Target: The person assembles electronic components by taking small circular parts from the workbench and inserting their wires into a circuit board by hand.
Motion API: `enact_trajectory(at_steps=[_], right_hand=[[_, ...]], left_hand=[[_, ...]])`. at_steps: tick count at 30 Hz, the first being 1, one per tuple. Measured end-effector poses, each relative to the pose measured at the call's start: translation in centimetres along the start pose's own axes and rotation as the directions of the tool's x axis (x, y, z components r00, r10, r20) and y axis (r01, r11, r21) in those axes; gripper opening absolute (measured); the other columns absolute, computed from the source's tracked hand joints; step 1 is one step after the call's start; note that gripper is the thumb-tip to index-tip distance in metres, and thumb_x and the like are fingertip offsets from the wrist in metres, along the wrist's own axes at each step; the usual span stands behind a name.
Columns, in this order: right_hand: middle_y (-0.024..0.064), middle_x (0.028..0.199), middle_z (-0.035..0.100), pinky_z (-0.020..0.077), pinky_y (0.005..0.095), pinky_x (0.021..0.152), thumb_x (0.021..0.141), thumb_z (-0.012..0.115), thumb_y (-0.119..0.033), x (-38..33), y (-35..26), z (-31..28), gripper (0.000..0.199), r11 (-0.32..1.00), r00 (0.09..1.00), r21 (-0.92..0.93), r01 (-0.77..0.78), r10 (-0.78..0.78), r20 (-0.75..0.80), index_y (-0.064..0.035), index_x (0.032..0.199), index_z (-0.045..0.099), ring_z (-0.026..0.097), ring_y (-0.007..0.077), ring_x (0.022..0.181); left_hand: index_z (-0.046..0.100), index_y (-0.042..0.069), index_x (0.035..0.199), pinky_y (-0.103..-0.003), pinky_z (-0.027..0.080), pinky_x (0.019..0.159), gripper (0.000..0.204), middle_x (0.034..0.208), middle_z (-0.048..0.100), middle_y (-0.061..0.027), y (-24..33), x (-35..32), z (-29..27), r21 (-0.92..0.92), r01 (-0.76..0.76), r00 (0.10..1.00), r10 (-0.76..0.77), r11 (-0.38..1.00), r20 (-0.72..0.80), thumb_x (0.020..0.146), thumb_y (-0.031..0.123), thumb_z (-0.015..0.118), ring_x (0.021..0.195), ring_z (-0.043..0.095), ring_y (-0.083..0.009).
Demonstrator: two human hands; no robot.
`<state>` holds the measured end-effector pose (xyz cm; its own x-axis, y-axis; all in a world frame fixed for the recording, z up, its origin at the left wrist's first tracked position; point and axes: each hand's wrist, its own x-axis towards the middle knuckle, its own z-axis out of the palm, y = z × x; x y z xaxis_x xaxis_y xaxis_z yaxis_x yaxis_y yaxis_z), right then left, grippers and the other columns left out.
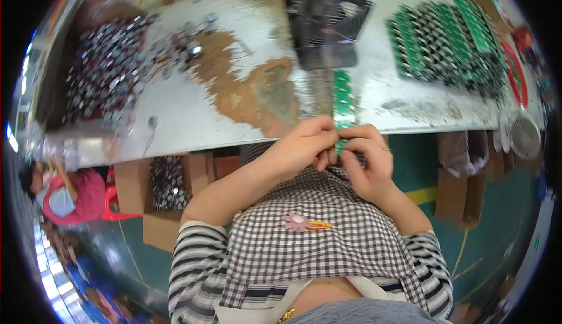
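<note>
A narrow green circuit board strip with a row of cutouts lies over the table's front edge, its near end between my hands. My left hand pinches that end from the left, thumb and forefinger together. From the right, my right hand closes its fingers on the same end. A thin wire-like piece shows by the right fingers, too fine to name. Just beyond, a blurred upright grey bar with a wooden top stands along the strip's left side, in front of a black fan.
Rows of stacked green circuit boards sit at the right, near a red ring-shaped object and a small fan. A bin of small shiny metal parts stands at the left. Below are cardboard boxes; another person sits far left.
</note>
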<state>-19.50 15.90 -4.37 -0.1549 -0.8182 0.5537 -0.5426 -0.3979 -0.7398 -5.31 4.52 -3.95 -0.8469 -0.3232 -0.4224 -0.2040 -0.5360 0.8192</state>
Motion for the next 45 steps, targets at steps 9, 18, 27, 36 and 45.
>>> enact_trajectory(at_steps=[9,18,27,36,45], right_hand=[[0.0193,0.085,0.059,0.0485,0.0377,0.065,0.072,0.059,0.007,1.7,-2.0,1.9,0.019,0.988,0.971,-0.145,-0.044,0.076,0.226,0.0032,0.090,0.056,0.059,0.0351,0.072],[0.0109,0.090,0.063,0.0429,0.0246,0.075,0.090,0.054,-0.002,0.9,0.2,0.2,0.008,0.805,0.905,0.433,-0.406,0.419,0.070,0.0032,0.084,0.057,0.056,0.0129,0.081],[0.0098,0.093,0.061,0.0418,0.0213,0.066,0.084,0.061,0.006,2.3,2.1,0.4,0.006,0.764,0.878,0.476,-0.435,0.478,0.034,0.0022,0.083,0.056,0.053,0.0104,0.078],[0.0098,0.089,0.060,0.0422,0.0225,0.067,0.082,0.062,0.006,1.5,1.5,0.9,0.016,0.873,0.937,0.375,-0.310,0.348,-0.035,-0.0001,0.073,0.051,0.053,0.0117,0.077],[0.0119,0.095,0.061,0.0403,0.0203,0.061,0.087,0.057,0.005,0.5,1.8,0.3,0.002,0.936,0.956,0.269,-0.226,0.266,-0.121,0.0038,0.086,0.058,0.052,0.0097,0.072]], left_hand=[[0.055,0.003,0.086,-0.035,0.046,0.052,0.013,0.066,0.054,-0.0109,-0.3,-4.0,1.4,0.853,-0.490,0.577,0.801,0.181,0.161,0.083,0.012,0.064,0.058,0.058,-0.0273],[0.061,0.002,0.092,-0.041,0.047,0.074,0.016,0.089,0.063,-0.0144,7.3,-4.6,-12.7,0.956,0.251,0.298,0.952,-0.153,0.074,0.082,0.015,0.062,0.085,0.058,-0.0332],[0.065,0.013,0.102,-0.043,0.038,0.093,0.026,0.115,0.057,-0.0104,7.7,-3.4,-23.4,0.982,0.188,0.523,0.849,-0.022,-0.081,0.081,0.030,0.064,0.105,0.050,-0.0335],[0.053,0.001,0.087,-0.027,0.048,0.079,0.007,0.101,0.060,-0.0103,10.9,-4.9,-16.5,0.685,-0.527,0.262,0.863,0.502,-0.431,0.082,-0.003,0.057,0.085,0.065,-0.0153],[0.065,0.009,0.107,-0.035,0.046,0.085,0.034,0.102,0.067,-0.0092,12.2,-5.2,-17.0,0.988,0.145,0.119,0.991,0.050,-0.067,0.074,0.018,0.070,0.092,0.062,-0.0230]])
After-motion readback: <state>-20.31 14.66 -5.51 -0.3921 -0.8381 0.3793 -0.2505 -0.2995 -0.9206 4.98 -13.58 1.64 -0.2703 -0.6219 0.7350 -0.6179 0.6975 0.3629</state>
